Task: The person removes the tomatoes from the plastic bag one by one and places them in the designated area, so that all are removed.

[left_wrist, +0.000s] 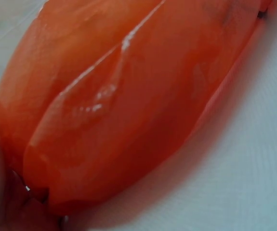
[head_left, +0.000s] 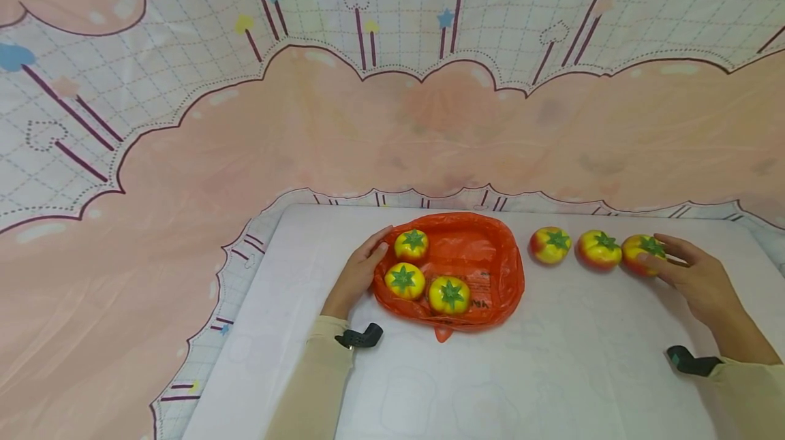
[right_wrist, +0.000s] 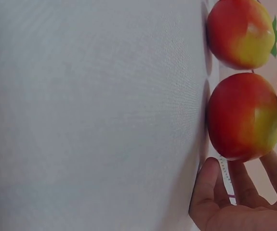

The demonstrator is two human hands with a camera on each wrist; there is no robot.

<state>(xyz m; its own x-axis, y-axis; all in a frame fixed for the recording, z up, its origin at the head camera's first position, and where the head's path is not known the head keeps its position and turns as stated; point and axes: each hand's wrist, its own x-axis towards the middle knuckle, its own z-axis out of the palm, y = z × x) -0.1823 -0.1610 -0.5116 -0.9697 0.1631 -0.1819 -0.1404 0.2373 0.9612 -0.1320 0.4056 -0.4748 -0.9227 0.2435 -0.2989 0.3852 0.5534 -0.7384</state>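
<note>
Bag on table | 3 fruits inside | 3 more fruits on table, right of bag

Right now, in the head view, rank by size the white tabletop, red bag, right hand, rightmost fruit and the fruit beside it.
1. White tabletop
2. Red bag
3. Right hand
4. Rightmost fruit and neighbouring fruit: too alike to rank, rightmost partly covered.

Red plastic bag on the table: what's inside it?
Three yellow fruits with green leafy tops sit inside the red plastic bag, beside some dark lettering. The bag's floor beneath them is covered.
</note>
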